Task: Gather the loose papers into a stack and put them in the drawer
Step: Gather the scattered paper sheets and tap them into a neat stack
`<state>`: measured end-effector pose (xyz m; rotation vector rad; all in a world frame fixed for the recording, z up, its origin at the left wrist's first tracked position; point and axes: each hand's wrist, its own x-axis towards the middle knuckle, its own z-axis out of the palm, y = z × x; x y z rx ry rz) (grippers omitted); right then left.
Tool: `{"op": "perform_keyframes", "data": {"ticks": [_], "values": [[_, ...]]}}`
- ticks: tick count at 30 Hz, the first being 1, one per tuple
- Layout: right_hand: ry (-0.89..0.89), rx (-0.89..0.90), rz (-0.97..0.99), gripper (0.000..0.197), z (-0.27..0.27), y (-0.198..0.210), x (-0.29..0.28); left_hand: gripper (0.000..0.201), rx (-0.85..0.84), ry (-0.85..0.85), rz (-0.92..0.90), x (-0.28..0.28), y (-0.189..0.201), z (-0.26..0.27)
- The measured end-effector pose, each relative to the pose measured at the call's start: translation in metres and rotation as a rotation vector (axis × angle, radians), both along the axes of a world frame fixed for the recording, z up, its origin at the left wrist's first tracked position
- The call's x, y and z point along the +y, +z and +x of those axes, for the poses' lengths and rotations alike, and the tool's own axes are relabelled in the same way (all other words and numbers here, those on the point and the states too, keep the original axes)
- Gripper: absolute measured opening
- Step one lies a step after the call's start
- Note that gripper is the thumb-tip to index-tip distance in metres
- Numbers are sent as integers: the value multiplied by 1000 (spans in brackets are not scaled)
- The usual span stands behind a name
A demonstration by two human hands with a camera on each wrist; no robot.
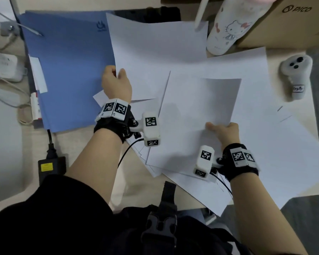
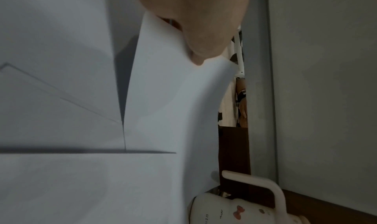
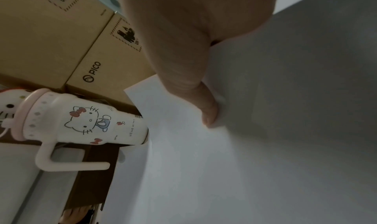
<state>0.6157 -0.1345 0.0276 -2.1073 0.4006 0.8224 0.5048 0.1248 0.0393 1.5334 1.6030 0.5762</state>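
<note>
1. From the head camera, a pale desk (image 1: 35, 144) is covered with loose white papers (image 1: 247, 144) that lie crooked over each other.
2. The left hand (image 1: 116, 83) pinches the edge of one big sheet (image 1: 155, 43) next to a blue folder (image 1: 68, 70).
3. The right hand (image 1: 225, 133) pinches the near edge of another sheet (image 1: 201, 107) on top of the pile.
4. A white cup (image 1: 232, 28) with a cat picture, a brown box (image 1: 284, 24) and a white controller (image 1: 295, 76) sit at the far side. A black charger (image 1: 51, 166) lies at the near left.
5. From the left wrist camera, a thumb (image 2: 204, 34) presses on a curled, lifted sheet (image 2: 173, 98). Grey wall fills the right side, and the cup (image 2: 244, 211) is at the bottom.
6. From the right wrist camera, a thumb (image 3: 193, 90) squeezes a sheet (image 3: 204, 163). The cup (image 3: 81, 121) and boxes (image 3: 61, 34) are behind.
</note>
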Motion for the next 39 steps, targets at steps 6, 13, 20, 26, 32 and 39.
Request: {"op": "perform_keyframes", "data": {"ticks": [6, 13, 20, 26, 32, 39], "values": [[-44, 22, 96, 32, -1, 7, -16, 2, -72, 210, -3, -44, 6, -27], [-1, -17, 144, 26, 2, 19, -46, 15, -256, 196, -389, -127, -16, -64], [70, 21, 277, 13, 5, 43, -73, 25, -198, 317, -420, -157, -18, -88], [143, 103, 414, 17, -3, 57, -73, 12, -172, 122, -661, -181, 1, -100], [199, 106, 304, 16, -13, 46, -55, 21, 68, -192, -938, -186, 1, -123], [169, 54, 165, 15, -23, 24, -37, 20, 191, 58, -129, -140, -2, -137]]}}
